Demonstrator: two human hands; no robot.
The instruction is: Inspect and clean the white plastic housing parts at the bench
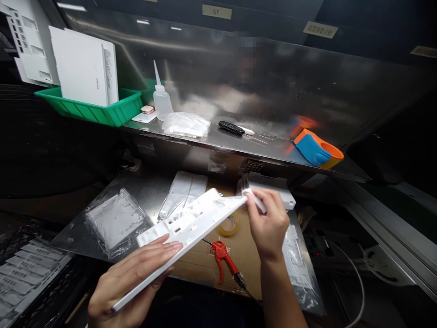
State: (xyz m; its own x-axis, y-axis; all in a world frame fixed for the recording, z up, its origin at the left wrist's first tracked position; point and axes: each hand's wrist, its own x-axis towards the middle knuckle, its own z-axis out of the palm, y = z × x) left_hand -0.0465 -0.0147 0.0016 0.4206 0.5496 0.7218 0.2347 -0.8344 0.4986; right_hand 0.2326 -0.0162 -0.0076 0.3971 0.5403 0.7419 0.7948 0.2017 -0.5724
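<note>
The fingers (160, 254) of the left hand (124, 273) are closed around the near left end of a white panel (205, 223), with the fingertips laid over its inner side; the fingers of the right hand (271, 223) are pinching a small white piece (258, 202) at the far right end of this same panel, and it seems to touch the edge there, but what this piece is I cannot tell. The panel is held tilted in the air, above the desk (77, 234), its inner side with small tabs and slots turned upward.

As for the progress, I judge that this panel is in the middle of its handling: it is out of any bag and held in both hands – so the unwrapped state is reached – but it is not yet put down or packed; whether its edge is finished cannot be seen. A part in a clear bag (118, 216) lies to the left on the desk, and bagged pieces (298, 264) lie to the right, which may be done or may be waiting; flat clear bags (186, 184) lie at the far side. A red air gun (220, 250) rests on cardboard (198, 266), near a roll of yellow tape (227, 233) – no hand touches it.
</note>
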